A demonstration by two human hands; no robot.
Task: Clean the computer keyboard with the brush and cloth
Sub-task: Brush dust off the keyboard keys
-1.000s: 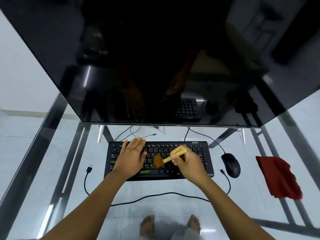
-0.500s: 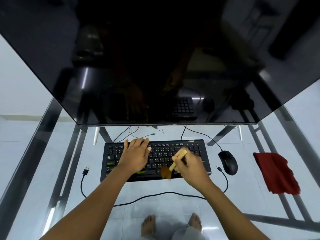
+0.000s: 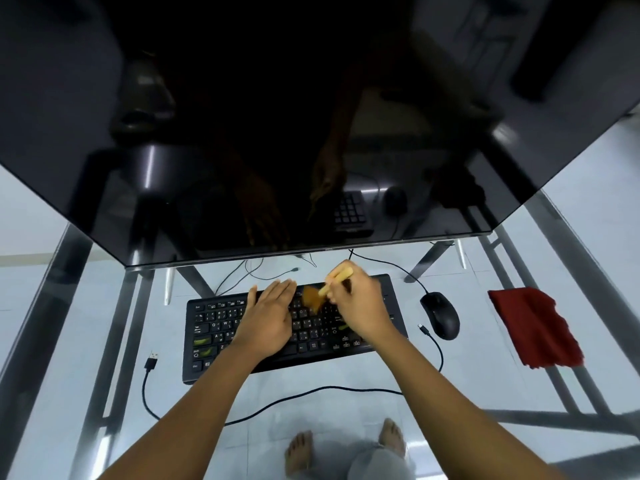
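Note:
A black keyboard point(image 3: 214, 327) lies on the glass desk below the monitor. My left hand point(image 3: 268, 318) rests flat on the keys at its middle, fingers together and pointing up. My right hand point(image 3: 360, 303) grips a small brush point(image 3: 313, 296) by its pale wooden handle. The brown bristles touch the upper key rows just right of my left hand's fingertips. A red cloth point(image 3: 535, 329) lies crumpled on the glass at the far right, apart from both hands.
A large dark monitor point(image 3: 311, 116) hangs over the back of the glass desk point(image 3: 69, 341). A black mouse point(image 3: 440, 315) sits right of the keyboard. A loose black cable point(image 3: 311, 391) with a USB plug curves along the front.
The brush has swept from the keyboard's lower edge up to its top rows. My right hand moved up with it. My left hand slid slightly right on the keys.

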